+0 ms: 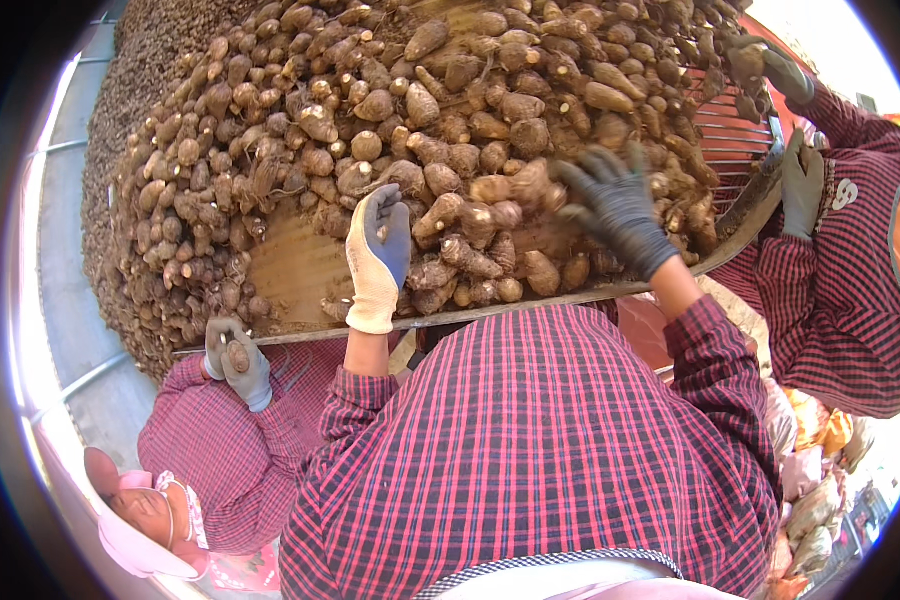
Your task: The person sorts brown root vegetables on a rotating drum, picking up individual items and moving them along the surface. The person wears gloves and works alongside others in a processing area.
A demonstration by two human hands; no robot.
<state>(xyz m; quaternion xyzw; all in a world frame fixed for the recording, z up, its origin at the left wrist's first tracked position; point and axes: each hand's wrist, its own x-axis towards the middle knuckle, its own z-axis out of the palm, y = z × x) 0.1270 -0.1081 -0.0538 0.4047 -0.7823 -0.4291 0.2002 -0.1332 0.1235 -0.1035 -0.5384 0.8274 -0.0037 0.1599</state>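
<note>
My left hand (381, 259), in a cream glove with a blue palm, stands upright at the front of a wooden table (292, 259). Its fingers are loosely curled beside a heap of brown taro corms (469, 217), and I see nothing held in it. My right hand (619, 206), in a dark grey glove, hovers over the heap with its fingers spread. Motion blurs this hand and several corms (529, 184) just left of it. Some corms show pale cut ends.
On the left, a co-worker's gloved hands (240, 364) hold a corm. Another co-worker's gloved hands (795, 135) are at the right, near a slatted metal rack (735, 127). A wooden rim (525, 304) runs along the table front. Filled sacks (814, 502) lie at lower right.
</note>
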